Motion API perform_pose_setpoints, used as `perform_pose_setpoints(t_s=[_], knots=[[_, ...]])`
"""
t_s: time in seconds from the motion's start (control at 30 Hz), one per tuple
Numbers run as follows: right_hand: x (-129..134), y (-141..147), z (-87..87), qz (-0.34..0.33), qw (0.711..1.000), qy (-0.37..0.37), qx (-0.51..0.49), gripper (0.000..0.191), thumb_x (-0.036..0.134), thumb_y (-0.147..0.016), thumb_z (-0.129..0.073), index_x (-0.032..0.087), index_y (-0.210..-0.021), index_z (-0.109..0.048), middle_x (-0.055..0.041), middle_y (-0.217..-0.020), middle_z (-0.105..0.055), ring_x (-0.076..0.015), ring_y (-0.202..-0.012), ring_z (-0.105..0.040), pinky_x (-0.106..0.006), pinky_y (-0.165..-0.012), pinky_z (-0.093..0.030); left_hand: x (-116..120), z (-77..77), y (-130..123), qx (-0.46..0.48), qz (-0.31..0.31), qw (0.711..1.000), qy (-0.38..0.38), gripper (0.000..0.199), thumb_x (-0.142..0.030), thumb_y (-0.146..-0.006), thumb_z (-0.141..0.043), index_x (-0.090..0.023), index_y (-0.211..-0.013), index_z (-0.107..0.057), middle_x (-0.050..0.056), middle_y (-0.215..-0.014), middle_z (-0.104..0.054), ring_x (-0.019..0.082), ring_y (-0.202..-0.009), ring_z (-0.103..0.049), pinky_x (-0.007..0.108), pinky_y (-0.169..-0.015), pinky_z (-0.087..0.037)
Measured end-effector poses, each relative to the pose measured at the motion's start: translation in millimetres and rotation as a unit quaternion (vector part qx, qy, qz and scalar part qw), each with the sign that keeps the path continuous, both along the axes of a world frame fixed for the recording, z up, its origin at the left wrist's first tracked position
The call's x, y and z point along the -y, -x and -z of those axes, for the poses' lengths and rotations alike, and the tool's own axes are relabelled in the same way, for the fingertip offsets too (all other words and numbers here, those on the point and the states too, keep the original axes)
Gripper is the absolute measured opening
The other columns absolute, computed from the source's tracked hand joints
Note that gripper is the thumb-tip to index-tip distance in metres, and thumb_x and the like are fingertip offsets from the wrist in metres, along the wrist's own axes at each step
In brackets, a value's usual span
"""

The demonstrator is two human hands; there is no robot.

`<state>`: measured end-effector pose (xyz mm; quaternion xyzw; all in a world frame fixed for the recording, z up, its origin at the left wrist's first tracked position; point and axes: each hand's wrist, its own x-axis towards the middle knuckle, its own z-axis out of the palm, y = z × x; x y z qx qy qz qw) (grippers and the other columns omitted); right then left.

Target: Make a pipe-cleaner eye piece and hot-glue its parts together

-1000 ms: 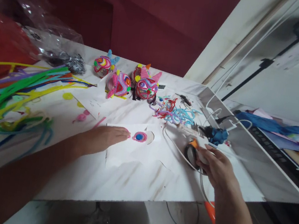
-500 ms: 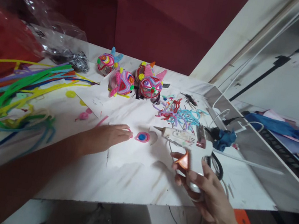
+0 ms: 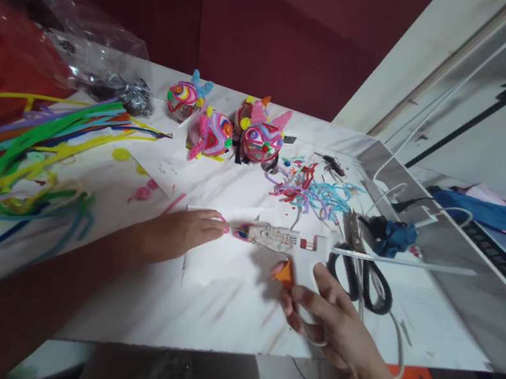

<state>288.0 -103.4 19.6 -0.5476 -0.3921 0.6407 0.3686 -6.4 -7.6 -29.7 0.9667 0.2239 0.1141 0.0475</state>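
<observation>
My right hand grips a white glue gun by its handle, a finger at the orange trigger. A clear glue stick sticks out of its back. The nozzle points left, over a small pink coil with a blue centre, and covers part of it. My left hand rests on the white paper, its fingertips closed on a pink pipe cleaner beside the coil. Part of that strip is hidden under the hand.
Several decorated fish-like balls stand at the back. Pipe cleaners lie on the left, with cut scraps at the centre right. Black-handled scissors lie right of the gun. A clear plastic bag sits at the back left.
My right hand has brought the glue gun left and slightly down, so its nozzle is now over the coil. My left hand stays almost where it was. The scissors are now more visible.
</observation>
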Motion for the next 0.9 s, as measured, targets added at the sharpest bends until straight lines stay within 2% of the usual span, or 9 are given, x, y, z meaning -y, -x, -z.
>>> perform_pose_setpoints(t_s=[0.1,0.33,0.43,0.57,0.8,0.9], knots=[[-2.8,3.7,1.7,-0.017,1.0,0.006,0.007,0.03,0.039,-0.077,-0.072,0.022,-0.086,-0.049,-0.0009,-0.065,-0.066,-0.0079,-0.042,-0.049,-0.015,-0.036,-0.01,-0.3,-1.3,0.0,0.004,0.008,1.0,0.006,0.042,-0.003,-0.096,-0.037,-0.008,-0.131,-0.058,0.015,-0.137,-0.062,0.022,-0.135,-0.049,0.034,-0.118,-0.035],[-6.7,5.3,8.7,-0.037,0.999,-0.012,0.006,0.028,0.039,-0.08,-0.069,0.022,-0.09,-0.05,-0.0001,-0.065,-0.066,-0.0077,-0.042,-0.048,-0.017,-0.036,-0.017,0.8,-3.2,-1.1,-0.015,-0.002,1.0,0.02,0.042,-0.006,-0.098,-0.032,-0.008,-0.132,-0.057,0.014,-0.14,-0.06,0.023,-0.136,-0.047,0.036,-0.119,-0.034],[-6.6,5.4,12.2,-0.045,0.999,-0.018,-0.002,0.029,0.038,-0.081,-0.069,0.023,-0.083,-0.044,0.0004,-0.065,-0.067,-0.0078,-0.042,-0.049,-0.018,-0.038,-0.022,2.3,-7.0,-2.3,-0.028,-0.012,0.999,0.026,0.042,-0.007,-0.099,-0.031,-0.009,-0.132,-0.057,0.014,-0.14,-0.06,0.023,-0.137,-0.047,0.037,-0.119,-0.035],[-6.5,5.8,15.6,-0.051,0.999,-0.018,-0.007,0.031,0.037,-0.085,-0.066,0.024,-0.08,-0.038,0.0019,-0.065,-0.066,-0.0071,-0.043,-0.049,-0.018,-0.04,-0.022,2.5,-10.0,-2.8,-0.03,-0.003,0.999,0.025,0.042,-0.007,-0.098,-0.033,-0.008,-0.132,-0.057,0.015,-0.139,-0.06,0.024,-0.137,-0.048,0.036,-0.118,-0.036],[-9.0,5.2,21.8,-0.052,0.998,-0.038,0.001,0.027,0.035,-0.084,-0.065,0.024,-0.083,-0.041,0.0011,-0.064,-0.066,-0.008,-0.041,-0.049,-0.02,-0.04,-0.023,1.7,-7.0,-1.6,-0.017,0.012,1.0,-0.005,0.043,-0.009,-0.099,-0.029,-0.003,-0.132,-0.056,0.018,-0.138,-0.061,0.027,-0.134,-0.05,0.039,-0.116,-0.039],[-9.3,5.2,23.8,-0.05,0.998,-0.038,0.001,0.026,0.036,-0.085,-0.065,0.023,-0.084,-0.042,0.0007,-0.063,-0.066,-0.0081,-0.041,-0.049,-0.02,-0.039,-0.023,2.3,-7.2,-1.2,-0.017,0.011,1.0,-0.003,0.042,-0.009,-0.1,-0.029,-0.006,-0.132,-0.057,0.017,-0.138,-0.061,0.025,-0.135,-0.05,0.038,-0.117,-0.038]])
